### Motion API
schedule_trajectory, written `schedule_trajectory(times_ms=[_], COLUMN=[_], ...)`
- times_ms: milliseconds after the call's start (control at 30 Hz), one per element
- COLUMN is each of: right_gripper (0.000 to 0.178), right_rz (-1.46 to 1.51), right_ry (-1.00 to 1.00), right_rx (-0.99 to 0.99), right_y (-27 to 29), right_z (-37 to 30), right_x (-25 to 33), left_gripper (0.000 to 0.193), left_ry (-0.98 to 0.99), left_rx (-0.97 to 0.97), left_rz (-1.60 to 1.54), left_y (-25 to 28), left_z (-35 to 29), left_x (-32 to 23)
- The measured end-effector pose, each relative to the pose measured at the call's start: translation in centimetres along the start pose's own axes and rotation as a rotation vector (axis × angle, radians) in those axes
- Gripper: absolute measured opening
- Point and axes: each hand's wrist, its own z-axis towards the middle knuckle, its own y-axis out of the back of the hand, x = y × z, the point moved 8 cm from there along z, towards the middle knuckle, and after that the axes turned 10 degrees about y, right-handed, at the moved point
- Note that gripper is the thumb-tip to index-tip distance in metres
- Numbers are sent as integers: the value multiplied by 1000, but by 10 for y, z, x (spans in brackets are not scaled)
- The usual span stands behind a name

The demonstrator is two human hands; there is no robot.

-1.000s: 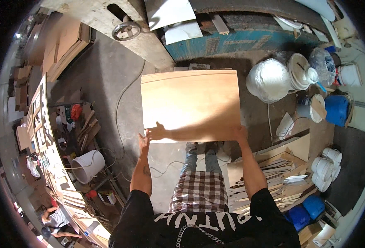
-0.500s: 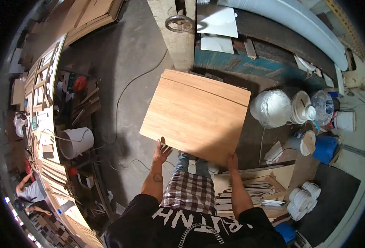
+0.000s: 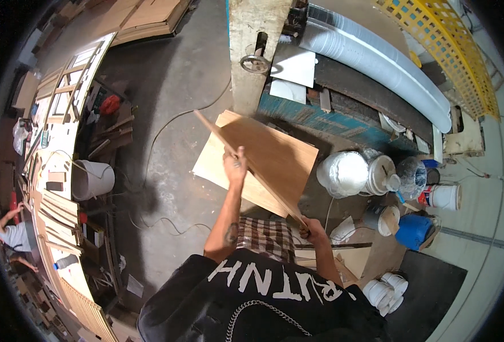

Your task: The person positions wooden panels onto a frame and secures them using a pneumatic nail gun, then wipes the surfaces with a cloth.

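A wooden panel (image 3: 272,191) is tipped up on edge in front of me, so that mostly its narrow edge shows, running from far left to near right. My left hand (image 3: 236,166) is closed around it partway along. At the near right corner, my right hand (image 3: 313,229) grips the same panel. Beneath lies another light wood panel (image 3: 213,161), partly covered by the tilted one; whether it tops a stack is hard to tell.
White buckets (image 3: 343,174) and a blue container (image 3: 414,231) stand at the right. A teal-sided bench (image 3: 320,118) with a long wrapped roll lies beyond. At left is a worktable (image 3: 52,171) with wood strips, and another person beside it. A cord (image 3: 166,125) crosses the floor.
The panel in my hands has swung from lying nearly flat to standing on edge. My left hand has moved forward, and the panel underneath has come into sight.
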Motion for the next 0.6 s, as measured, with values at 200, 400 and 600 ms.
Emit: schedule_trajectory(times_ms=[200, 400, 600], right_gripper=[39, 53, 22], right_rz=[-742, -1279, -1603], right_ry=[57, 841, 1206], right_rx=[38, 596, 340], right_y=[-29, -96, -111], right_z=[-37, -57, -88], right_x=[112, 132, 137], left_gripper=[78, 99, 103], left_ry=[315, 292, 333], left_rx=[-21, -92, -173], left_rz=[-342, -447, -379], left_y=[-63, -54, -51], left_z=[-45, -33, -66], left_x=[-16, 15, -41])
